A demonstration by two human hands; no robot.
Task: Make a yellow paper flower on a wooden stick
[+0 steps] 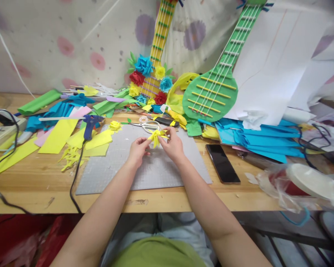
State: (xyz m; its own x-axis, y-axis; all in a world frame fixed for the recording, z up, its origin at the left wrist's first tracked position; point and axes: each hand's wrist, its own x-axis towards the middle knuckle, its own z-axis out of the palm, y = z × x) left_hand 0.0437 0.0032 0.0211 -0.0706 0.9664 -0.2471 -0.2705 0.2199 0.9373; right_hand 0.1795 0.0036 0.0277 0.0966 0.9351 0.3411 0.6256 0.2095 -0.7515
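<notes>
A yellow paper flower [156, 138] with pointed petals is held up over the grey cutting mat [105, 178]. My left hand [139, 151] pinches its left side between thumb and fingers. On the other side, my right hand [172, 142] grips the petals with closed fingertips. Just behind the flower lie scissors [150, 127] with white handles. A finished-looking yellow paper rose [115, 126] rests near the mat's back left edge. Left of the mat, a blue glue gun [89, 126] lies on yellow paper pieces [97, 142]. My fingers partly hide the flower.
A green paper guitar-like instrument [211, 94] and a yellow one [157, 48] with paper flowers lean at the back. A phone [222, 163] lies right of the mat, near blue crepe paper [261, 139]. A black cord [75, 178] crosses the table's left front. A plastic-wrapped roll [311, 180] sits far right.
</notes>
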